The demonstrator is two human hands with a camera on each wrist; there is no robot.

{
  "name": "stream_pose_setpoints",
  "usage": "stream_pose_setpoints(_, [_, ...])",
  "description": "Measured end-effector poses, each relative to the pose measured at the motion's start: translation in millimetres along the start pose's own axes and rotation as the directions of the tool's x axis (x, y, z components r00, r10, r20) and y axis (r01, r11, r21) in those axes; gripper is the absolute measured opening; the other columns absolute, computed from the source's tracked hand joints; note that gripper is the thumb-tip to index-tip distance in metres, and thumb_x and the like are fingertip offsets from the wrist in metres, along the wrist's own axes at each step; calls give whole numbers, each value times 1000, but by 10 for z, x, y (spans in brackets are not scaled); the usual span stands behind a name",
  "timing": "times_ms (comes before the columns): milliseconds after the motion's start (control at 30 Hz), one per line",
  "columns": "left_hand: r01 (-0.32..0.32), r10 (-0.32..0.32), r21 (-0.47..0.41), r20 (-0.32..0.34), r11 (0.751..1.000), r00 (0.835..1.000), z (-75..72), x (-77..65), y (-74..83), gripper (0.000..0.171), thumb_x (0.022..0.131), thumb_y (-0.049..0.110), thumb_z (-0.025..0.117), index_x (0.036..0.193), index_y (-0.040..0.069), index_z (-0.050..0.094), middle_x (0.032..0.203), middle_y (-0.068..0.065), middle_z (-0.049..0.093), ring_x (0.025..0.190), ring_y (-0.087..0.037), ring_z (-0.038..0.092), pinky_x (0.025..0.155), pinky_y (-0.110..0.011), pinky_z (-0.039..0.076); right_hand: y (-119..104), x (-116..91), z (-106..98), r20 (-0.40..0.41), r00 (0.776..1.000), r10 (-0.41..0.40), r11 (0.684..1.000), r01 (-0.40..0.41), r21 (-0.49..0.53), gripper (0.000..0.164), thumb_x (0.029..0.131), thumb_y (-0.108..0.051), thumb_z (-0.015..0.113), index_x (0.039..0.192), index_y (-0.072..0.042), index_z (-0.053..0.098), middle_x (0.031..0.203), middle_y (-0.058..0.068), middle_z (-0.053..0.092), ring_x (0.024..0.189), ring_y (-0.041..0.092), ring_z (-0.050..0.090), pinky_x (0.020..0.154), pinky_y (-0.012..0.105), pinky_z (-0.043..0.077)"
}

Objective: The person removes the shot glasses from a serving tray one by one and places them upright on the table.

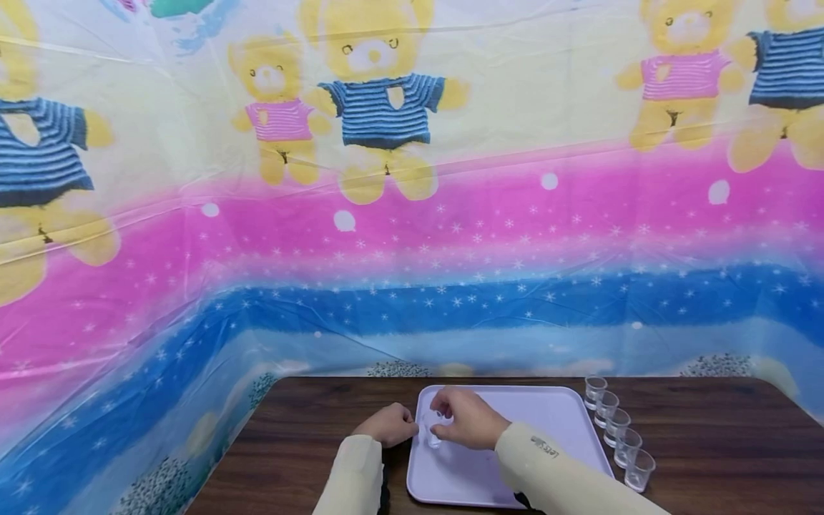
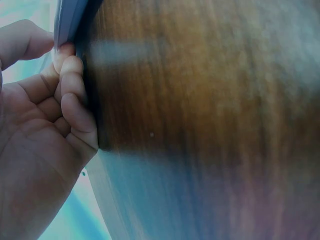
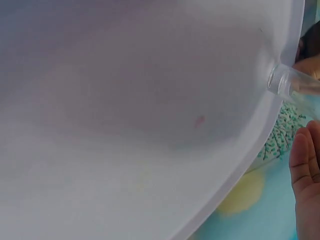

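My left hand (image 1: 390, 425) is at the left edge of a pale lilac tray (image 1: 502, 458). In the left wrist view its thumb (image 2: 27, 42) lies on one side of the tray rim (image 2: 72, 22) and curled fingers (image 2: 75, 85) on the other, pinching it. My right hand (image 1: 471, 418) reaches over the tray's left side, thumb and forefinger bent around a small clear glass (image 1: 433, 436). In the right wrist view that glass (image 3: 292, 85) has its base at the tray surface beside the raised rim; the outer fingers (image 3: 301, 160) extend below it, while thumb contact is out of view.
Several small clear glasses (image 1: 616, 428) stand in a slanting row along the tray's right edge on the dark wooden table (image 1: 721, 436). A printed cloth with bears (image 1: 386, 307) hangs behind the table and along its left side.
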State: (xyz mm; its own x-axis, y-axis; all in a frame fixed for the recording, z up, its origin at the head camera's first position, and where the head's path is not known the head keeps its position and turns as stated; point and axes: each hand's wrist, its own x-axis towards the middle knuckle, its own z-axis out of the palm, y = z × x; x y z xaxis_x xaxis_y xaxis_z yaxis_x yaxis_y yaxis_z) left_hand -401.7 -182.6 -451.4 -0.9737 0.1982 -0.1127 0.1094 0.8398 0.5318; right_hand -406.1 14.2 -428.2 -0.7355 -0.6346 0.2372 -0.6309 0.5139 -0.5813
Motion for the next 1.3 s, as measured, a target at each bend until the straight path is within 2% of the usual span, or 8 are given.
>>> stream_pose_setpoints(167, [21,-21,3,0,1000,1000,8,6,16,22,84,20,59,64,11,58,54,2,46,49,-13,41,48,-28,34,49,-88,-136,4,1000,14,1000,-14,-16,26,78,-17,75,98,-6,63,88,1,59,82,16,55,72,30,46])
stream_pose_setpoints(367, [42,-42,-31,22,999,999,5,7,8,27,85,19,59,60,12,53,51,2,40,46,-13,36,47,-29,31,139,-249,-312,27,999,37,999,-36,-36,26,77,-18,75,98,-8,63,87,-1,58,81,15,55,72,30,47])
stream_pose_setpoints(567, [28,-26,-47,39,998,999,8,17,-20,31,86,19,58,57,14,48,50,3,38,46,-13,34,47,-29,31,239,-449,-486,38,999,25,997,-22,-77,25,77,-19,75,97,-11,62,86,-6,56,80,12,54,71,31,46])
stream_pose_setpoints(767, [11,-8,-62,45,998,999,0,17,-19,34,88,19,57,56,15,45,50,3,36,45,-13,33,47,-29,30,266,-700,-713,56,998,21,992,-14,-123,25,77,-19,75,97,-13,62,87,-6,57,82,16,56,71,31,46])
stream_pose_setpoints(900, [5,-2,-70,44,998,999,9,37,-16,36,87,19,56,54,16,42,49,4,34,44,-12,31,46,-28,29,326,-896,-871,53,999,-4,987,13,-158,25,76,-18,75,96,-17,60,87,-10,56,81,14,56,70,30,47])
stream_pose_setpoints(1067, [7,-5,-51,41,999,999,18,56,-26,35,86,19,56,54,16,42,48,4,35,44,-12,32,46,-28,30,411,-1100,-1048,41,999,5,985,2,-172,25,78,-17,74,98,-18,60,87,-13,55,80,9,55,69,29,47])
stream_pose_setpoints(1300, [4,-3,-37,41,999,999,31,44,-25,32,86,18,57,57,15,45,51,3,38,46,-12,35,47,-28,31,522,-1336,-1197,-2,1000,1,979,-2,-204,25,78,-20,75,98,-18,60,87,-14,54,79,7,54,68,28,47])
